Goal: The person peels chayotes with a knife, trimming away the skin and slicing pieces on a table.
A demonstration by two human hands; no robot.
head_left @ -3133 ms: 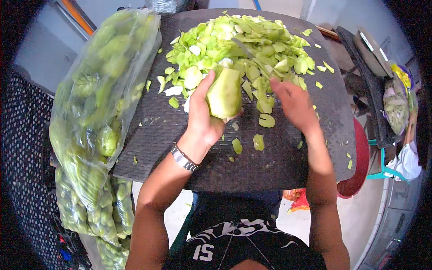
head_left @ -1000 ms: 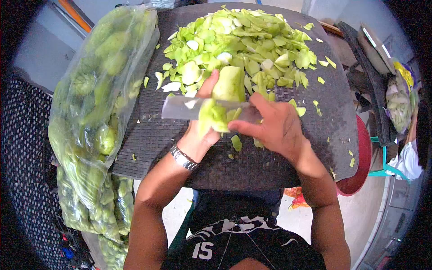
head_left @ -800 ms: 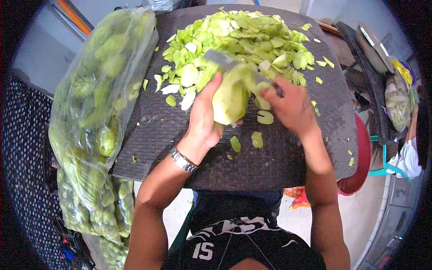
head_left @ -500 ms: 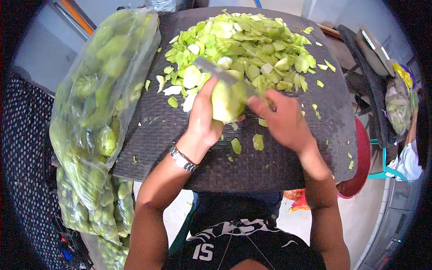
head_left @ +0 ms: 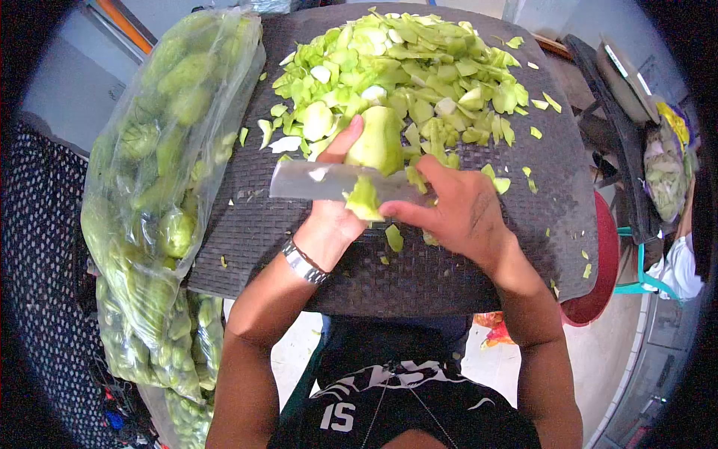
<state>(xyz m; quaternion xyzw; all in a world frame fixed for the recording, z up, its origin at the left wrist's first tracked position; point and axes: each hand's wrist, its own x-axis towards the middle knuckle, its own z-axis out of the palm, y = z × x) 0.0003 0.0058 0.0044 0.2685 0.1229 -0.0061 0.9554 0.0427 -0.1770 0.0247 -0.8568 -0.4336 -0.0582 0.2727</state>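
Observation:
A pale green peeled vegetable (head_left: 378, 142) is held by my left hand (head_left: 336, 213), whose thumb lies along its left side; the other fingers are mostly hidden. My right hand (head_left: 464, 217) grips a wide knife (head_left: 314, 181) near its handle end, which the fingers cover. The blade points left, across the near end of the vegetable and in front of my left palm. A green peeling (head_left: 364, 198) hangs at the blade's near edge. Beyond both hands lies a large heap of green slices and peelings (head_left: 419, 63).
The dark woven-pattern table (head_left: 299, 277) carries scattered peelings. A clear plastic bag of green vegetables (head_left: 168, 142) lies along its left side, with more bagged ones (head_left: 149, 337) below. A red basin (head_left: 598, 277), a teal stool frame (head_left: 639, 277) and a bagged item (head_left: 663, 183) are at the right.
The knife has swung from a slant over the vegetable's far part to nearly level at its near end. My right hand has turned and moved nearer my body. A peeling now shows at the blade.

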